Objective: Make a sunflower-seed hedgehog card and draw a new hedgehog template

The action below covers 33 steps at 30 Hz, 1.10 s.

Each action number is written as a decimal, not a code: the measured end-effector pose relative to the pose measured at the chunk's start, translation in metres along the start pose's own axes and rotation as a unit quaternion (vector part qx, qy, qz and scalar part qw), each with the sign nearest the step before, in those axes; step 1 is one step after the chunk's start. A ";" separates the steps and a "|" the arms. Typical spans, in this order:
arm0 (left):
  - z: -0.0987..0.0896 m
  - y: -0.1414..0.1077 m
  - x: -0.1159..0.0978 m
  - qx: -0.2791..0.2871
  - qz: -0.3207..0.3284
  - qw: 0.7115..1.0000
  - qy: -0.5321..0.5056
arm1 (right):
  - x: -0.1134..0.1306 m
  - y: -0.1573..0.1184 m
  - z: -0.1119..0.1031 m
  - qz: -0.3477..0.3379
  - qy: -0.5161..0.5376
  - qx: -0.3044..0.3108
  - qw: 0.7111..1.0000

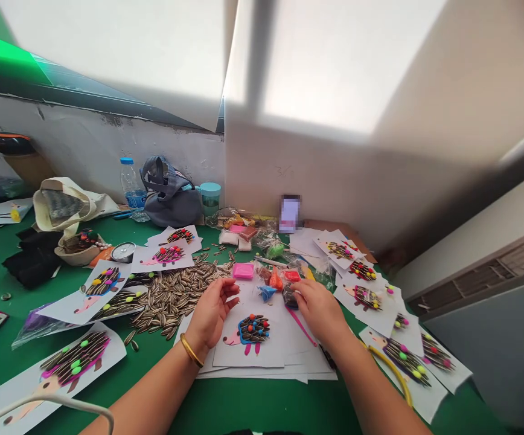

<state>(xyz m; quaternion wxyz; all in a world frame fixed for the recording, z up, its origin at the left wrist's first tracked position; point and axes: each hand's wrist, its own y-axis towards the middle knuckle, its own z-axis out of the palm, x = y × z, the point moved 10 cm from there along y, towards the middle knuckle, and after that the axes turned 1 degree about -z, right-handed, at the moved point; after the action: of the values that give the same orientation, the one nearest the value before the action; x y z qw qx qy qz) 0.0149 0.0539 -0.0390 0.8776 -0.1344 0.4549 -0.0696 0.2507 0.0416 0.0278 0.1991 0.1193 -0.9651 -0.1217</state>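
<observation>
My left hand point(211, 314), with a gold bangle at the wrist, is held above the papers, its fingers half curled and apart, with nothing visible in them. My right hand point(320, 308) has its fingertips on a black wrapped lump of modelling clay point(291, 296). Between the hands lies a white card with a hedgehog picture point(253, 330); its spines are sunflower seeds with red and blue clay balls, and its feet are magenta. A pink tool point(302, 326) lies below the right hand. Blue clay point(266, 293), orange clay point(275, 279) and a pink clay block point(243, 271) sit just beyond the card.
A heap of sunflower seeds point(175, 290) spreads to the left. Several finished hedgehog cards lie at left point(69, 368) and right point(370, 296). A phone point(290, 214) leans on the wall, near a bag point(171, 196), a bottle point(133, 190) and a jar point(210, 199).
</observation>
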 end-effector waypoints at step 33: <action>-0.004 0.005 -0.002 0.006 0.044 0.998 0.045 | 0.045 0.067 0.040 -0.037 -0.097 0.101 0.989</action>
<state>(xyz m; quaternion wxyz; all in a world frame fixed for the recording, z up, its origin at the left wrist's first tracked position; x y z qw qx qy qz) 0.0104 0.0586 -0.0410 0.8593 -0.1053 0.4989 -0.0393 0.1822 0.0996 0.0268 0.0873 0.1619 -0.9821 -0.0416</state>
